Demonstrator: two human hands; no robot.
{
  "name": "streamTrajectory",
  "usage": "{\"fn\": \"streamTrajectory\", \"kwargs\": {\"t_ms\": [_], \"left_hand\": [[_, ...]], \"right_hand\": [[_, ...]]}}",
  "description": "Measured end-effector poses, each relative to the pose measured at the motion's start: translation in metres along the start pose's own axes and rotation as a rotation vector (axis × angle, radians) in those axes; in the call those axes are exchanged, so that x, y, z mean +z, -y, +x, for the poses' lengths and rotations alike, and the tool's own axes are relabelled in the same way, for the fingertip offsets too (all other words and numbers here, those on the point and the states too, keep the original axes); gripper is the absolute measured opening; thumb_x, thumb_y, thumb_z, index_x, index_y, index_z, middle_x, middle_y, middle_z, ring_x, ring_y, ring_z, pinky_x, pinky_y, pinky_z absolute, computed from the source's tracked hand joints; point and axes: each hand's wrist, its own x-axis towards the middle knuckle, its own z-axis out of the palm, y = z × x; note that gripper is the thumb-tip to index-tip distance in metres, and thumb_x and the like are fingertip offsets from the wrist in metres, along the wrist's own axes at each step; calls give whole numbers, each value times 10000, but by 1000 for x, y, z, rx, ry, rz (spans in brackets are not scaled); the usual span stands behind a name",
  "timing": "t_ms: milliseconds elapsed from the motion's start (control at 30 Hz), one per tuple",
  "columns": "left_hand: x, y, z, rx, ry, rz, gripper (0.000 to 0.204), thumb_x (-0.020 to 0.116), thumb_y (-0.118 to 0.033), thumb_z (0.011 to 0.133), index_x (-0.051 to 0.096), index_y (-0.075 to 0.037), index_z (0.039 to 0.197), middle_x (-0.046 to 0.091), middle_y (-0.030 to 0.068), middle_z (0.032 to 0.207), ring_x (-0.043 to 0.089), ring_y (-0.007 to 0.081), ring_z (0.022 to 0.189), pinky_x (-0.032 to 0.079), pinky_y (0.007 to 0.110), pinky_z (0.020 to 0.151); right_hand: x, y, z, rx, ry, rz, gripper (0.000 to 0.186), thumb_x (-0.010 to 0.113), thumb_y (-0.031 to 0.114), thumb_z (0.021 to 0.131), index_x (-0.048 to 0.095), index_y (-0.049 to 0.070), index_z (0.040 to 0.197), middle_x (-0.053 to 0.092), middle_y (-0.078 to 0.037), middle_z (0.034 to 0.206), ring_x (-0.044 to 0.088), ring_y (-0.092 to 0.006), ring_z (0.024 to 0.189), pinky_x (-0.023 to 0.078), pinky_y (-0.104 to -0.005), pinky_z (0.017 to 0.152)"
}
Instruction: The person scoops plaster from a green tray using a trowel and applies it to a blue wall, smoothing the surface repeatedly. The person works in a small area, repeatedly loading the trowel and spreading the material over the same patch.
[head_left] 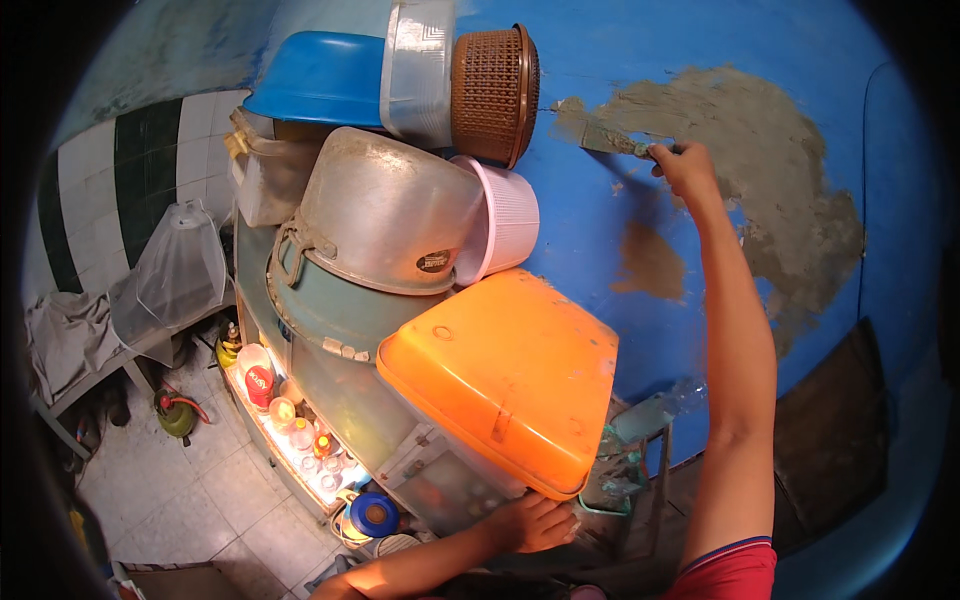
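My right hand (pixel 686 168) is closed around the handle of a putty knife (pixel 612 140), high on the blue wall. Its broad blade lies at the left end of a rough grey patch of mortar (pixel 770 150) spread over the paint. A smaller brownish patch (pixel 648 262) shows lower on the wall, left of my right forearm. My left hand (pixel 537 522) rests with loosely laid fingers just below the lower edge of an orange plastic tub (pixel 510 370). Nothing shows in that hand, though its palm side is hidden.
Left of the wall patch, a large metal pot (pixel 385 215), a pink basket (pixel 508 220), a brown woven basket (pixel 490 95), a clear bin (pixel 418 80) and a blue basin (pixel 318 75) are stacked on a cabinet. Bottles stand on a lit shelf (pixel 318 478). A green gas cylinder (pixel 176 416) stands on the tiles.
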Motion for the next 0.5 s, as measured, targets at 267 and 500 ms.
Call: {"fn": "streamTrajectory", "kwargs": {"t_ms": [267,500], "left_hand": [[-4,2,0,-21,38,19,357,768,-361,802,686,-68,989,653,66,1016,636,220,927,501,361,837],[-1,2,0,-11,23,32,344,762,-361,809,683,-70,976,657,64,996,640,212,907,502,352,831]], "right_hand": [[-71,-30,-27,50,-22,55,350,682,338,844,713,-11,841,709,-76,696,539,-123,486,439,-294,476],[-52,-16,-29,-11,-60,179,358,685,341,840,731,-14,857,712,-79,703,561,-130,525,463,-298,522]]}}
